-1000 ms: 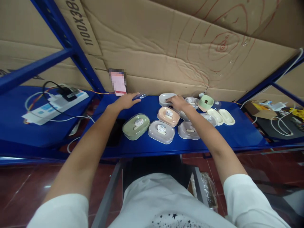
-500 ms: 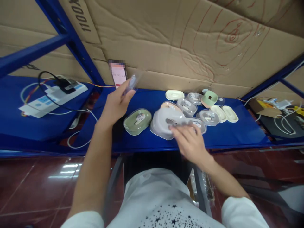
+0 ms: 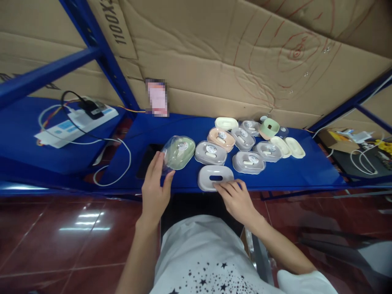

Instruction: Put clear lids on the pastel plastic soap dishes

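My left hand [image 3: 156,185] has its fingers and thumb around the left edge of a clear plastic cover [image 3: 169,154], which overlaps the left side of a green oval box [image 3: 185,153]. My right hand [image 3: 237,199] pinches the right edge of a light grey oval lid [image 3: 206,178] with a long slot in its middle. This lid is at the front edge of the blue shelf [image 3: 294,175]. Just behind it sits a grey oval box [image 3: 211,154] under a clear cover, with a round label on top.
More covered boxes stand behind, one peach [image 3: 221,139] and several grey. Cream trays [image 3: 226,123] and a green open container [image 3: 269,128] are at the back. A phone [image 3: 157,98] leans on the cardboard. A power strip [image 3: 76,126] with cables lies left.
My left hand has come down with the clear cover to the green box. My right hand has brought the grey slotted lid down and toward me, uncovering the boxes behind it.
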Demonstrator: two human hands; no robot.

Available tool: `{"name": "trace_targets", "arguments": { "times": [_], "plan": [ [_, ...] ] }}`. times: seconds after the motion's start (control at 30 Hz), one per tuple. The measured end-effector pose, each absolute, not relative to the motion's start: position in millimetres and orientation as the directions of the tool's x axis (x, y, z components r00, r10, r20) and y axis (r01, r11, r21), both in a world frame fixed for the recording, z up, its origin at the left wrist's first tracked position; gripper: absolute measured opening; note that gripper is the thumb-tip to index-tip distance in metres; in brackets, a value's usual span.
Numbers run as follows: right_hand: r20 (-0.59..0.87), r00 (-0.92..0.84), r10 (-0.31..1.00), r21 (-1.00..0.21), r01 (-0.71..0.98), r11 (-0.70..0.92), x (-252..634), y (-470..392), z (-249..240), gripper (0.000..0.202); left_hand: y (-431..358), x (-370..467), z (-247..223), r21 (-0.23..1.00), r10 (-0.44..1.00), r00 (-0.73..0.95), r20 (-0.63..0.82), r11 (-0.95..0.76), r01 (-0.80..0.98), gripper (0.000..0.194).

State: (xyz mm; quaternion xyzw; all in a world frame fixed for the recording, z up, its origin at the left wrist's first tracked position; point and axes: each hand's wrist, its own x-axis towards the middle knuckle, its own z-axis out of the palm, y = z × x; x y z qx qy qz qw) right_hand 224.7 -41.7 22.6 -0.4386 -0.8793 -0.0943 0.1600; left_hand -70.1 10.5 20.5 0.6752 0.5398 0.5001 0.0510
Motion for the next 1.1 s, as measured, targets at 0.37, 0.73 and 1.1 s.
{"name": "trace_targets", "arguments": {
  "times": [0.37,0.73,1.1],
  "plan": [
    [0.344,-0.633,0.694,-0.083,0.715,0.694,199.7,46.2,36.5,0.042,22.9,-55.5,8.3,0.557,0.749,-0.005,0.662,-0.488,0.672,0.068],
    [-0.113,-0.177,0.978,0.048,0.982,0.183,264.3,270.4,102.6,0.033,27.0,-32.1,-19.0,0.442,0.751,0.173,0.638,-0.541,0.716,0.073],
    [-0.069,-0.182,0.981,0.047,0.982,0.185,271.0,265.7,114.0,0.029,24.1,-38.1,-16.5,0.562,0.823,0.156,0.546,-0.498,0.660,0.066]
  ]
}}
